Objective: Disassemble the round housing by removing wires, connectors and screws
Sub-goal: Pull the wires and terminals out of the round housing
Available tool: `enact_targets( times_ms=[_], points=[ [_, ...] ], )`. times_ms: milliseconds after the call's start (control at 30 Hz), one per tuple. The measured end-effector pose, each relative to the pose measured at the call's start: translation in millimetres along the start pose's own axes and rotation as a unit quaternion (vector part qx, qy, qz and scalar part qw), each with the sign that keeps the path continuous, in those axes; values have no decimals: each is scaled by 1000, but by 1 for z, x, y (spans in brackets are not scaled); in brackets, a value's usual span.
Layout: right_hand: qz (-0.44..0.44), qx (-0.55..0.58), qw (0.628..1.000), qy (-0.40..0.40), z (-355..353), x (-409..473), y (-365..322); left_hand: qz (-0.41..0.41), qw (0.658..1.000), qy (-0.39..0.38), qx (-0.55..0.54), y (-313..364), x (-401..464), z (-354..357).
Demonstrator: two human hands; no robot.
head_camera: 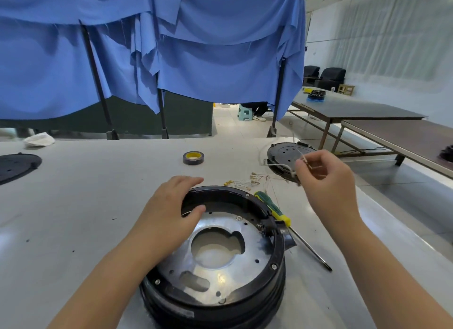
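Round housing (215,262) sits on the counter (85,206) at centre, open side up; all positions below given w.r.t. it. Left hand (171,218) rests on its far-left rim, fingers curled over the black wall, thumb inside: a bracing grip, pressed on the rim, not pinching any part. Right hand (323,176) is raised beyond and right of the housing, grip pinching a thin white wire (282,165) w/ a small connector end between thumb and fingertips; the wire's loose length trails over the black cover plate (286,157) lying further right. Judged step: carrying a freed wire out and setting it aside. To do it well: keep the left hand holding the housing steady, lift the wire clear of the rim w/o snagging, lay it beside the removed wires w/ gold terminals (241,181) just beyond the housing so the parts stay grouped. Screwdriver (277,211), green/yellow handle, lies touching the housing's right side, shaft pointing away to the near right, ready for screws. Housing as container: holds a silver metal plate (220,267) w/ a central cut-out; screws appear still seated around the rim, and a small terminal block shows at the inner right wall; no loose wires seen inside. Tape roll (193,157) lies well beyond the housing.
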State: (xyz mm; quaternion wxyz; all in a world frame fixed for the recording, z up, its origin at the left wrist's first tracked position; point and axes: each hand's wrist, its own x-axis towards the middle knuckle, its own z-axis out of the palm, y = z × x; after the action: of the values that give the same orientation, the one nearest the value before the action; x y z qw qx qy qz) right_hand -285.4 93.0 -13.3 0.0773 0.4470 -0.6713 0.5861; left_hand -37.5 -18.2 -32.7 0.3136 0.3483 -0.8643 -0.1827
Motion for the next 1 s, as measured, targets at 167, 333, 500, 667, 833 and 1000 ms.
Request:
enact_targets(
  times_ms=[167,333,500,667,833,1000],
  points=[
    [-60,-209,976,30,-2,7,40,-25,979,-121,165,-5,2,6],
    [-87,-366,925,-49,8,16,65,-25,974,-137,177,-5,3,7],
    [-104,-501,846,-151,28,22,75,-14,975,-129,183,-4,1,7],
    [-109,-548,792,-244,54,26,67,-13,976,-123,178,-4,0,8],
    [-87,-551,776,-293,72,30,60,-9,977,-117,176,-5,-1,9],
    [-89,-543,778,-304,69,28,60,-7,978,-111,178,-6,-1,8]
  ],
)
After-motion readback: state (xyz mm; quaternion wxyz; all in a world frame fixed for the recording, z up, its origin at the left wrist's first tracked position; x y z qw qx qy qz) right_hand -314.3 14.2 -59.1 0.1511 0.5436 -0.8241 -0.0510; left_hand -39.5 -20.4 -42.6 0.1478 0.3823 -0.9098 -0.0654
